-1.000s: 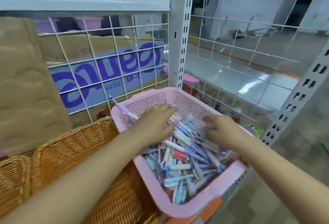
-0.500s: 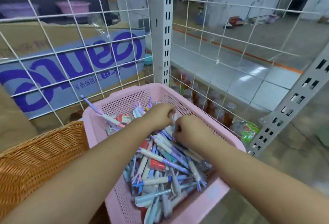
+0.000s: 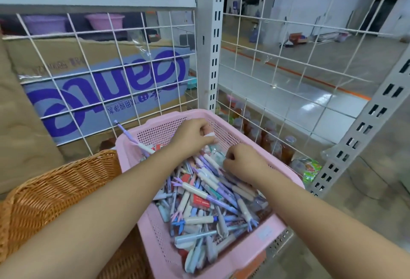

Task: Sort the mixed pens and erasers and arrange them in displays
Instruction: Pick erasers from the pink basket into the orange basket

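A pink plastic basket [image 3: 155,230] on the shelf holds a heap of mixed pens [image 3: 206,210] in purple, blue and cream, with red-wrapped erasers [image 3: 200,203] among them. One purple pen [image 3: 131,137] leans over the basket's far left rim. My left hand [image 3: 192,135] is at the far end of the heap, fingers curled around a small white eraser [image 3: 209,135]. My right hand [image 3: 243,162] is just to its right, fingers pinched on a small pale item in the pile; what it is I cannot tell.
A woven wicker basket [image 3: 55,192] stands left of the pink one. White wire grid panels [image 3: 93,74] and a slotted upright post [image 3: 210,47] close the shelf's back. A cardboard box with purple print [image 3: 106,83] sits behind the grid. Bottles [image 3: 273,141] stand beyond the right grid.
Both hands went from spread flat on the pile to closed together at its far end. My left hand has lifted slightly with a white eraser in its fingers; the right has drawn back a little.
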